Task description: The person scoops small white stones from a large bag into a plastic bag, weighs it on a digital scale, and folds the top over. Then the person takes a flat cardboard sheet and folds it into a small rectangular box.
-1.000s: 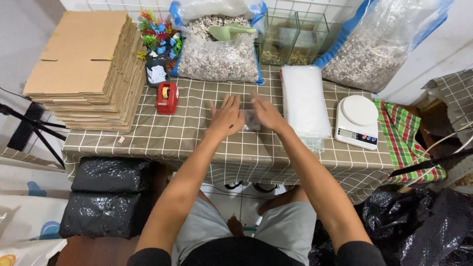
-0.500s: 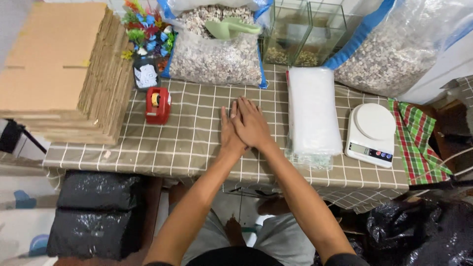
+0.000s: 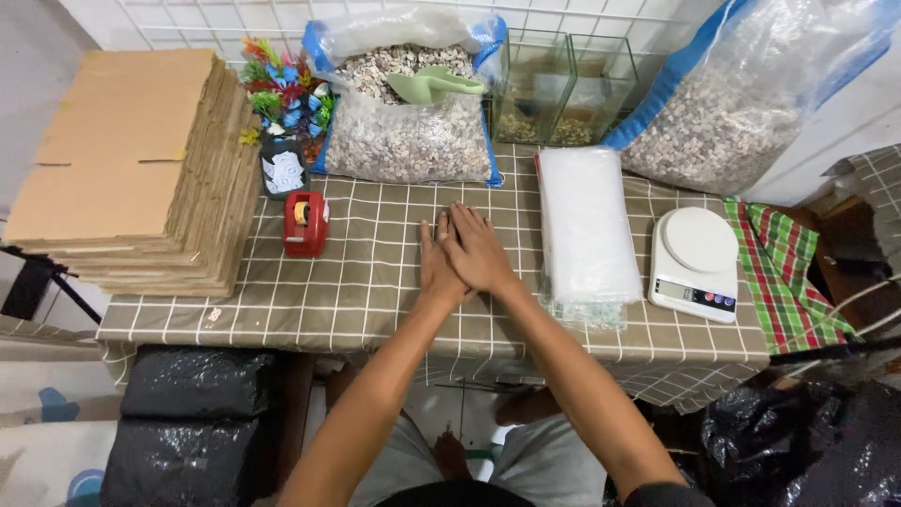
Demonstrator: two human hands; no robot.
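hands: left hand (image 3: 435,268) and right hand (image 3: 477,249) lie flat, fingers stretched, pressed together on the checked surface (image 3: 375,282), right partly over left, gripping nothing | hidden: whether something lies beneath, cannot tell | beside: plastic bag stack (image 3: 584,230) right, red tape dispenser (image 3: 306,223) left | change: hands apart a second ago, now joined

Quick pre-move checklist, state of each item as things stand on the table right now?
1. Both hands free: ok, left hand and right hand lie flat on the checked tablecloth, overlapping, holding nothing.
2. Stack of clear bags in reach: ok, just right of the hands.
3. Scale platform bare: ok.
4. Scoop available: ok, resting in the open gravel bag.
5. Tape dispenser upright: ok.
6. Scale switched on: cannot tell.
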